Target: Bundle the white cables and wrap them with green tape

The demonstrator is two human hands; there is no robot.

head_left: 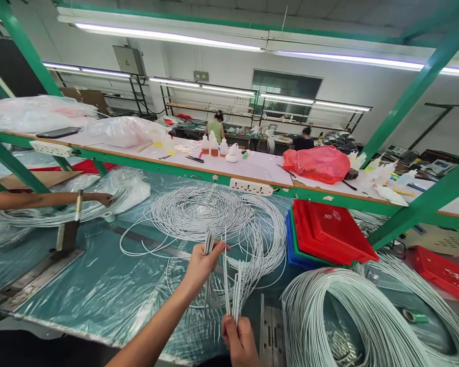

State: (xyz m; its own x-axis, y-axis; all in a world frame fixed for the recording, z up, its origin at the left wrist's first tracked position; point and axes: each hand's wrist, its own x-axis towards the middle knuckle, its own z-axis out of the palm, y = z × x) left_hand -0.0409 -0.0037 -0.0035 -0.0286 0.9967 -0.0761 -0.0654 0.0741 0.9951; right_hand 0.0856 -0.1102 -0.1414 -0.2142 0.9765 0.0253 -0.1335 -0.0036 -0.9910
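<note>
My left hand (202,265) is closed around a bundle of thin grey-white cables (208,240), whose ends stick up above the fist. Lower and to the right, my right hand (240,340) grips a second bunch of cables (237,293) that stands upright out of the fingers. One strand from this bunch reaches up to my left thumb and fingertips; whether they pinch it I cannot tell. Just beyond both hands, a wide loose coil of cable (199,209) lies on the plastic-covered bench (110,285). The lower ends in my right hand are hidden.
At left, a co-worker's hand (103,198) touches another coil. A metal fixture (68,232) stands nearby. Red trays (331,224) are stacked at right, behind a thick cable coil (352,306). A slotted metal bracket (272,326) sits beside my right hand. Bottles (214,148) stand on the shelf.
</note>
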